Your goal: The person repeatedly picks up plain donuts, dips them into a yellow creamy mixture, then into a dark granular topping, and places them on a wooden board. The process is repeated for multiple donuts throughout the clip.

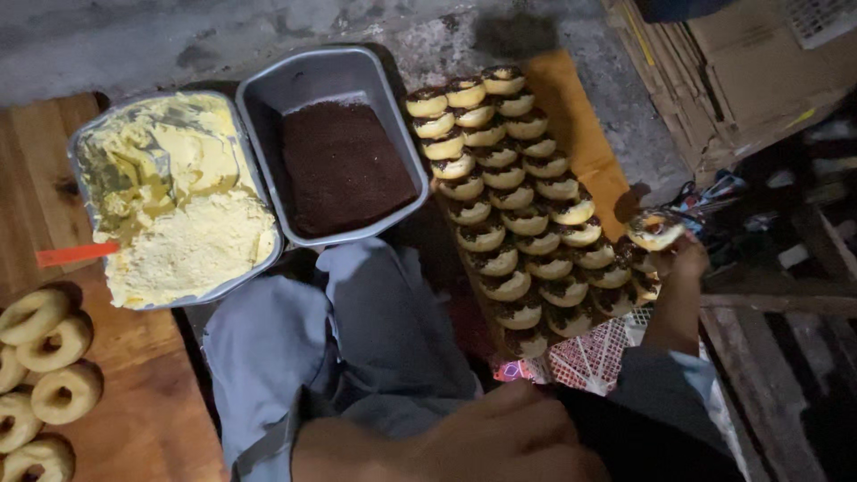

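My right hand (683, 261) reaches out to the right and holds a chocolate-topped donut (654, 230) just past the right edge of the stacked rows of topped donuts (511, 198). These rows lie on an orange-brown sheet (571, 107). My left hand (486, 437) rests low over my grey-clad lap (357, 330), back up and fingers curled; its palm side is hidden. A grey metal tray of dark chocolate crumbs (344, 165) and a tray of pale yellow cream (178, 201) stand side by side beyond my knees.
Several plain ring donuts (45, 361) lie on a wooden board (143, 411) at the left. An orange handle (76, 254) sticks out of the cream tray. Flattened cardboard boxes (741, 71) are stacked at the upper right; a red patterned sheet (589, 357) shows under the donut rows.
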